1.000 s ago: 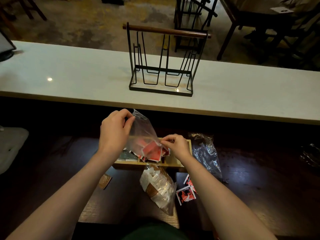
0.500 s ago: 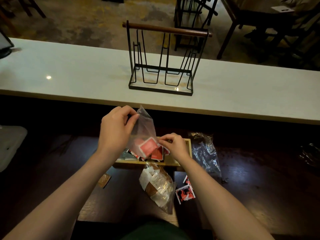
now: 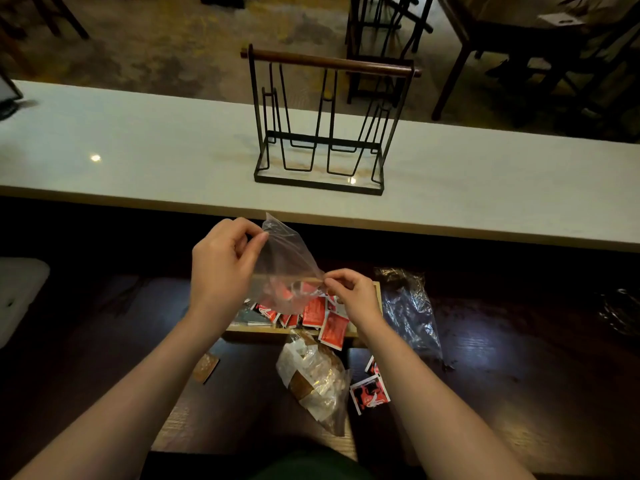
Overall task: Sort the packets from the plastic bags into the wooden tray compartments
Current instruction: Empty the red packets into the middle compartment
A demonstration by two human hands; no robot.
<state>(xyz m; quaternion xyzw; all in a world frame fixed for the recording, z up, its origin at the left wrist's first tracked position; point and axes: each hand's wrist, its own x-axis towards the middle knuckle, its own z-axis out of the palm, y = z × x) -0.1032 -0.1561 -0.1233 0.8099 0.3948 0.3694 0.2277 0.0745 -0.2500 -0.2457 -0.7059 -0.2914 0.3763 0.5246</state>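
Clear crinkled plastic bag (image 3: 287,258) hangs upended above the pale wooden tray (image 3: 375,289) on the dark desk (image 3: 519,358), as I see it: left hand (image 3: 221,268) pinching one upper corner, right hand (image 3: 353,296) pinching the low edge. Red square packets (image 3: 313,313) lie heaped in the tray, one overhanging its near rim. A second bag of white packets (image 3: 315,379) lies nearer me.

A dark table (image 3: 502,358) holds a wooden tray (image 3: 294,330), a full bag (image 3: 313,379) just in front of it, a crumpled bag (image 3: 410,310) beside it, loose red packets (image 3: 369,393) and a brown packet (image 3: 206,368).
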